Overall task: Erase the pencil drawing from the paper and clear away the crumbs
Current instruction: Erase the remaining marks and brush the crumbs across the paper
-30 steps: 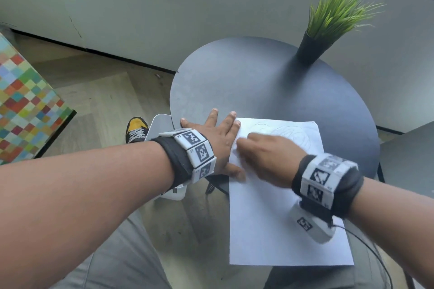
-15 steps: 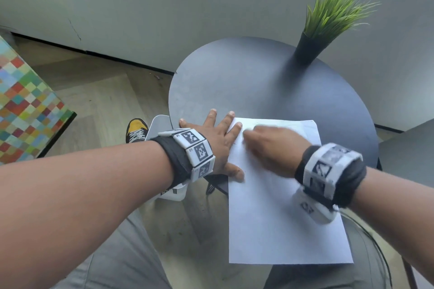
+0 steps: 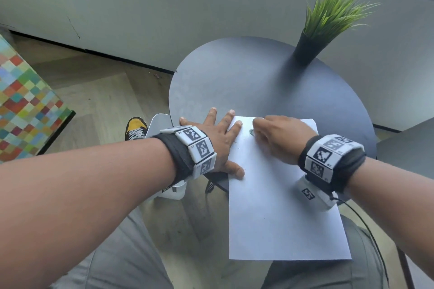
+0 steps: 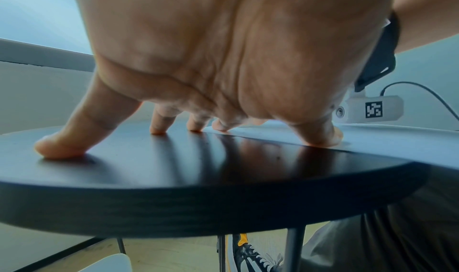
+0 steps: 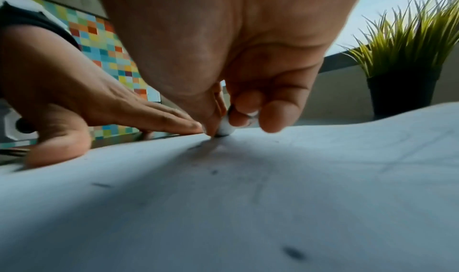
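A white sheet of paper lies on the round dark table, its near half hanging over the table's edge. My left hand lies flat with spread fingers, thumb and forefinger pressing the paper's left edge. My right hand pinches a small white eraser and presses it onto the paper near its far left corner. Faint pencil lines and dark eraser crumbs lie on the sheet. In the head view the eraser is hidden under my fingers.
A black pot with green grass stands at the table's far right. A checkered multicoloured box sits on the wooden floor at left. A white object and my yellow-black shoe are below the table's left edge.
My right hand has moved away from me and slightly right along the paper's top, rubbing with the eraser. The left hand has stayed in place holding the sheet.
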Action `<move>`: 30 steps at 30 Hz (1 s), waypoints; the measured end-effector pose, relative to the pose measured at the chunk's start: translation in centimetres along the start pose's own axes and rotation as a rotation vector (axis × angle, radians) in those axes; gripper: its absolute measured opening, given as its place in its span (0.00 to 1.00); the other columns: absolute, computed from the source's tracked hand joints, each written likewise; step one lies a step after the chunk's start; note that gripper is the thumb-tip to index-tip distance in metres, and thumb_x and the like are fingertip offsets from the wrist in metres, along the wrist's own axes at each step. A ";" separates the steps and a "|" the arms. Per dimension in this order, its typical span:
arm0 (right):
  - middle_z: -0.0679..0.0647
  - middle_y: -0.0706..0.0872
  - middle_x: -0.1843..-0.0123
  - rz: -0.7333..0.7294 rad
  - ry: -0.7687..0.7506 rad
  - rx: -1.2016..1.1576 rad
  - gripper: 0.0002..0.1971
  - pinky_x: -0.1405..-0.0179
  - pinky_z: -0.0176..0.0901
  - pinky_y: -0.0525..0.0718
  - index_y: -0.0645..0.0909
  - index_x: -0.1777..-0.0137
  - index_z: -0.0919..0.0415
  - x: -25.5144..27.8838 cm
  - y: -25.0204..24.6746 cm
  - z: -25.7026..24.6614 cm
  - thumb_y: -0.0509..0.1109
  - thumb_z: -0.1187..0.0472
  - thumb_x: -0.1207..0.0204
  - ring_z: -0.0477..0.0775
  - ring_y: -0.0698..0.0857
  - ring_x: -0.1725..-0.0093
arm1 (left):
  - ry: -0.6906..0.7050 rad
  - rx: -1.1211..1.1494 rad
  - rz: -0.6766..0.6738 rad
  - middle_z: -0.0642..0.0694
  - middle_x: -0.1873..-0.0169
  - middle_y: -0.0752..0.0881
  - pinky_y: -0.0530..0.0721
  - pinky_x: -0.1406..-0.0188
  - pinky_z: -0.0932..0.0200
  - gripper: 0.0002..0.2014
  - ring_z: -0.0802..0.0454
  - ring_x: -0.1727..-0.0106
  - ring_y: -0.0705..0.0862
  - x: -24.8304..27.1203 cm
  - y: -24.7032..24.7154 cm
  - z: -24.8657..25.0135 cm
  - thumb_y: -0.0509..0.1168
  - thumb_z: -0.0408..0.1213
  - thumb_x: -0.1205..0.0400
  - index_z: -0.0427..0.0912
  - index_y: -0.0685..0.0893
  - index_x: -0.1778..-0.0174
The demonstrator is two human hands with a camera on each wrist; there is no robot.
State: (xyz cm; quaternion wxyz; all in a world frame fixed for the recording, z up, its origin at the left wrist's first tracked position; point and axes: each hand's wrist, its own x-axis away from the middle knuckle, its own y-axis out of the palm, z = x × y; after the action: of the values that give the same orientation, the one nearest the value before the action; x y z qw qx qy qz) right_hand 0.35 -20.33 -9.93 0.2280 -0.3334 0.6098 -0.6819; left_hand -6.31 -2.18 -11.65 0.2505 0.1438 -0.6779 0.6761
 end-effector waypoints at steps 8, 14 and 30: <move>0.53 0.81 0.55 -0.030 0.071 -0.096 0.05 0.62 0.47 0.72 0.70 0.51 0.52 -1.5 0.0 -0.6 0.56 0.53 0.16 0.63 0.82 0.53 | 0.009 0.002 0.021 0.55 0.15 0.32 0.61 0.37 0.09 0.60 0.38 0.14 0.35 0.0 0.0 0.0 0.51 0.84 0.33 0.53 0.35 0.14; 0.54 0.81 0.53 -0.081 -0.082 -0.055 0.07 0.64 0.48 0.73 0.71 0.43 0.52 -0.4 1.0 -3.1 0.57 0.53 0.17 0.63 0.83 0.53 | 0.008 0.004 0.027 0.55 0.15 0.32 0.60 0.38 0.09 0.61 0.38 0.14 0.35 -0.2 0.2 -0.2 0.50 0.85 0.35 0.54 0.35 0.14; 0.50 0.77 0.53 -0.115 -0.105 0.043 0.06 0.70 0.45 0.72 0.69 0.43 0.52 1.0 -0.1 -1.9 0.56 0.54 0.16 0.60 0.83 0.50 | 0.008 0.007 0.005 0.52 0.15 0.31 0.60 0.38 0.08 0.57 0.35 0.15 0.35 0.0 -0.2 0.2 0.54 0.82 0.31 0.57 0.34 0.15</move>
State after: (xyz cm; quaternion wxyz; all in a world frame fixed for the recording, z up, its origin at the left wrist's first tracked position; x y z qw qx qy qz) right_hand -1.75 -19.76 -9.70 0.2272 -0.3980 0.5622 -0.6883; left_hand -6.28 -2.40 -11.45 0.2508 0.1401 -0.6751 0.6795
